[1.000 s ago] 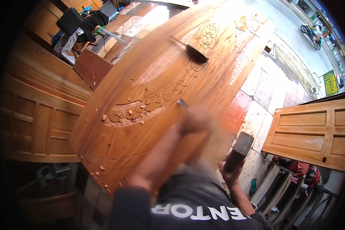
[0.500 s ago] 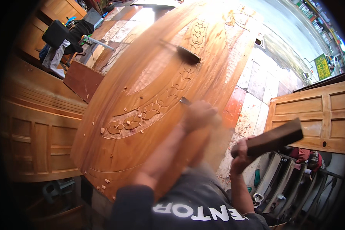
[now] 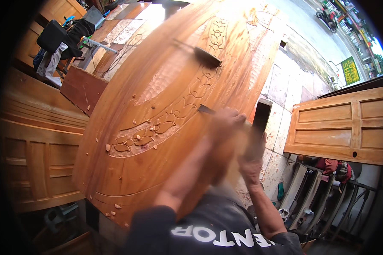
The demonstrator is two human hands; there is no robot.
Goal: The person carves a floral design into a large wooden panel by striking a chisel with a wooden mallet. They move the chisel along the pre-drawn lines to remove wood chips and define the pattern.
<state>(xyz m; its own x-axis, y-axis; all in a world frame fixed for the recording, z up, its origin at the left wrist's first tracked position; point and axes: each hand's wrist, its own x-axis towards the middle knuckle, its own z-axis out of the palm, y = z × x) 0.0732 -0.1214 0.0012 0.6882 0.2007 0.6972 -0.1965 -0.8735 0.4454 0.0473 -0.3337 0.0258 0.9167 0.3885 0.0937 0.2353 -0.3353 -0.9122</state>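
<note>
The left hand (image 3: 225, 123) has its fingers wrapped around a slim steel chisel (image 3: 206, 109) set against the carved orange-brown wooden door panel (image 3: 166, 85) near its right edge, while the right hand (image 3: 251, 163) has its fingers clenched on a dark blocky wooden mallet (image 3: 261, 117).

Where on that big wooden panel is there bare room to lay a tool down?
The panel is bare along its near end, below the carved flower band, apart from a few chips. Another plain strip runs left of the band. It is crowded by the left hand with its chisel and the right hand with the mallet.
</note>
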